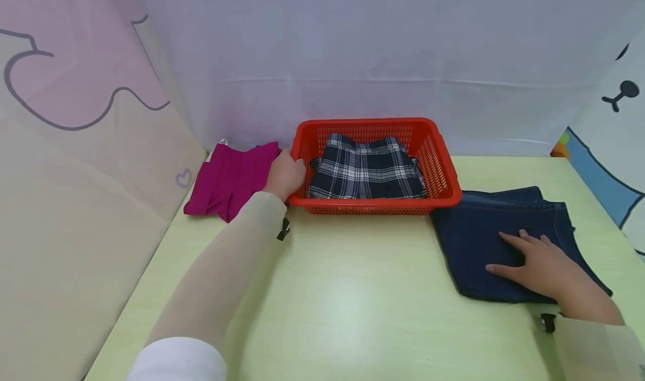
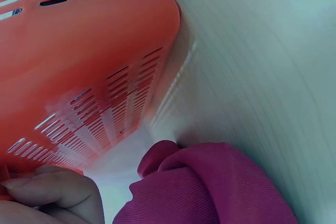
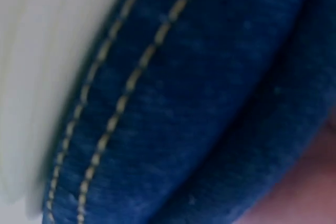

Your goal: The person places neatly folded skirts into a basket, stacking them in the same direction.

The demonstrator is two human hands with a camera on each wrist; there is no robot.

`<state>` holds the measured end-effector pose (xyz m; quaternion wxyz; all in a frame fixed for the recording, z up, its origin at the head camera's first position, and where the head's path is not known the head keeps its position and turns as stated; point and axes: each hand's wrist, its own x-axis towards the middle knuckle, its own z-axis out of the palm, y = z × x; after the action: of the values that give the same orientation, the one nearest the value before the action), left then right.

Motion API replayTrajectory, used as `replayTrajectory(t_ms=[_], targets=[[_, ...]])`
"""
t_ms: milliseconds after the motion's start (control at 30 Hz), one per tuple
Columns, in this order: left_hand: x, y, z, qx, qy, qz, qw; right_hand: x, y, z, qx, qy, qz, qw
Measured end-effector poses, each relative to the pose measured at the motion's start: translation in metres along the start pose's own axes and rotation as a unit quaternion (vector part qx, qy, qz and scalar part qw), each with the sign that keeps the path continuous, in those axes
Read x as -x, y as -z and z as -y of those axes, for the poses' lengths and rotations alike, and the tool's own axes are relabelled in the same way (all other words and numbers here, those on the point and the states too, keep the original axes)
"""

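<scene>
My left hand (image 1: 286,175) grips the left rim of a red plastic basket (image 1: 374,203) in the head view. In the left wrist view, curled fingers (image 2: 58,187) hold the basket's edge (image 2: 89,51). Inside the basket lies a folded dark plaid garment (image 1: 365,168) with white lines. My right hand (image 1: 546,266) rests with spread fingers on folded dark blue jeans (image 1: 478,252) at the right. Yellow double stitching on the jeans (image 3: 173,77) fills much of the right wrist view, where only a blurred bit of the hand shows.
A folded magenta garment (image 1: 227,182) lies left of the basket, close to the left forearm. All of this is on a pale yellow-green table (image 1: 353,291). A whitish sheet (image 1: 363,51) hangs behind, with printed panels (image 1: 75,174) on both sides.
</scene>
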<state>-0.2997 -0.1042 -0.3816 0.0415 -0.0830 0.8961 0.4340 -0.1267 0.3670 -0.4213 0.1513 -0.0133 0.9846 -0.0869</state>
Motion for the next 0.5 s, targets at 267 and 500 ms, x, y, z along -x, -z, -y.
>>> replayTrajectory(t_ms=[267, 500], targets=[[0.0, 0.0, 0.0, 0.001, 0.0, -0.002, 1.0, 0.009, -0.003, 0.006, -0.002, -0.004, -0.004, 1.0], [0.003, 0.001, -0.002, 0.005, 0.01, -0.003, 0.9999, 0.018, -0.007, 0.015, -0.008, -0.018, -0.001, 1.0]])
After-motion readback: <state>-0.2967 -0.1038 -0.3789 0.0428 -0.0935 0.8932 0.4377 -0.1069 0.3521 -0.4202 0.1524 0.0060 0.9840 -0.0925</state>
